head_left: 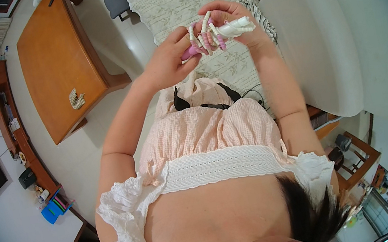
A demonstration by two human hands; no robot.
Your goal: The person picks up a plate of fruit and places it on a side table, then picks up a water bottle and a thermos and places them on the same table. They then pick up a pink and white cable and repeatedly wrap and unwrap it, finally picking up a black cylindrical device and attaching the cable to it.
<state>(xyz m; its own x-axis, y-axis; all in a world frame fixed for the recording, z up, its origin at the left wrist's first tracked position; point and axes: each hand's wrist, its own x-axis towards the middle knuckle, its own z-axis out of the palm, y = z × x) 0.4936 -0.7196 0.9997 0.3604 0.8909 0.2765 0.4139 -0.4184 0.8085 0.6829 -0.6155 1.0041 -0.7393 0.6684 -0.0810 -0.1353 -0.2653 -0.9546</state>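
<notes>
Between my two hands is a bundled jump rope (207, 37) strung with pink and white beads, held up over the patterned cover. My left hand (166, 61) is closed around its pink handle (189, 53), with the thumb along the lower side. Farther right, my right hand (231, 11) curls behind the beaded loops, its fingers bent over their top. A white handle (230, 29) sticks out to the right in front of that palm, with a whitish strand wound about its end. Parts of the right fingers are hidden by the loops.
A patterned cover (179, 0) lies beyond my lap, beside a beige sofa cushion (311, 40). To the left stands a wooden table (52, 57) with a small checkered item (77, 98) on it. A grey stool (116, 1) is at the far side. A dark cable (255, 91) lies near my right forearm.
</notes>
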